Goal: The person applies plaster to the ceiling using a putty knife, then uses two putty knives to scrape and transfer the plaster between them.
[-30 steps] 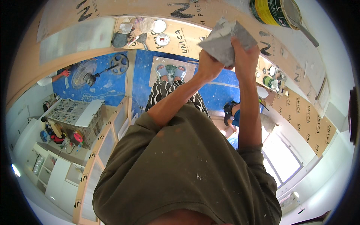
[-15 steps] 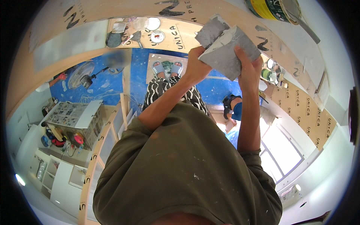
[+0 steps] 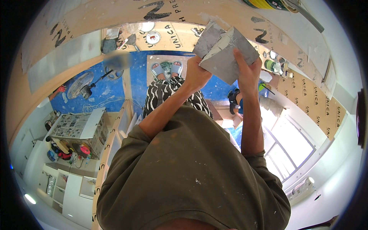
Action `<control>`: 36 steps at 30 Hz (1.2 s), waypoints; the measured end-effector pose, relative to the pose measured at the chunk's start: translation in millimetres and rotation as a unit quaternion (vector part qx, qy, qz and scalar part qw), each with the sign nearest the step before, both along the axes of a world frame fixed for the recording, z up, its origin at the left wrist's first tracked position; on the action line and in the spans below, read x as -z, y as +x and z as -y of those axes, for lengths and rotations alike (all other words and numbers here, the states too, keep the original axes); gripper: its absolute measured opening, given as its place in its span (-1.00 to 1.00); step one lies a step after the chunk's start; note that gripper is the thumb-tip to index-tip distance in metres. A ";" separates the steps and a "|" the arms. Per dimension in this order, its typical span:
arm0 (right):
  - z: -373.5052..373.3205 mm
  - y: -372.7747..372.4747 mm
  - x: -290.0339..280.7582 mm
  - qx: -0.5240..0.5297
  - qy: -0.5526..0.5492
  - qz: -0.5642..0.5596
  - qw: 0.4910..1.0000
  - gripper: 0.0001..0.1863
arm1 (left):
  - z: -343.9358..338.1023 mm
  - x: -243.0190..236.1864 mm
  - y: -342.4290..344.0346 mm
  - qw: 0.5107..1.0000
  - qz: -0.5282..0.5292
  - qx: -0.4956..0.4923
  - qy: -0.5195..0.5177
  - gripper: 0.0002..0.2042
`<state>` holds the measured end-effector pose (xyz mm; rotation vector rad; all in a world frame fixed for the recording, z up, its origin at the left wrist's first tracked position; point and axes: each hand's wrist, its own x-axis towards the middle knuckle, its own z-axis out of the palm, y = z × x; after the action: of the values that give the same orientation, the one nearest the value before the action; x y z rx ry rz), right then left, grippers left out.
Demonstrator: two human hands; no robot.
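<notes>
Left hand (image 3: 199,73) — fingers are gripping left scraper (image 3: 207,40), jutting beyond them; pale paste (image 3: 219,47) is lying past their tips; right scraper (image 3: 225,65) is being pinched by right hand (image 3: 249,74), thumb uppermost — seemingly gathering paste, next stroke needing level edges

A pedestal fan (image 3: 80,85), a newspaper-covered box (image 3: 67,125) and a bright window (image 3: 293,147) surround you.
On your left, the fan shows against a blue floor covering (image 3: 108,91), with pale cables (image 3: 100,102) strewn near it. Lower in your view, a white panel (image 3: 92,123) lies on the box, a pink round object (image 3: 85,148) sits just beside it, and white cabinets (image 3: 73,194) stand beyond. To your right, brown printed boarding (image 3: 308,97) runs above the window.
</notes>
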<state>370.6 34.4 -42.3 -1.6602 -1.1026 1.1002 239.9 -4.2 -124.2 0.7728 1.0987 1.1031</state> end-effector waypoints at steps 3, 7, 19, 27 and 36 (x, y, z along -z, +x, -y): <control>-4.4 -0.9 3.0 -0.016 0.012 0.033 0.999 -0.73 | -1.3 -1.3 -4.9 0.997 -0.039 0.050 -0.050 -0.79; -10.2 -14.9 -7.7 -0.047 0.000 0.094 0.994 -0.67 | 5.0 5.3 6.5 0.990 0.129 -0.045 -0.032 -0.81; -34.2 -33.3 -7.7 -0.077 0.053 0.078 0.993 -0.65 | -11.1 7.3 6.5 0.972 0.216 -0.095 0.015 -0.84; -40.9 -30.3 -2.1 -0.098 0.072 0.055 0.991 -0.67 | -13.4 -7.4 2.7 0.979 0.170 -0.108 0.017 -0.88; -49.0 -41.7 -3.9 -0.086 0.106 0.039 0.990 -0.72 | -16.8 -6.4 0.7 0.972 0.205 -0.116 0.011 -0.87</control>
<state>328.9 83.3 -38.4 -1.4727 -1.3855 0.9914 240.6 12.7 -117.8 0.4101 0.8362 1.4016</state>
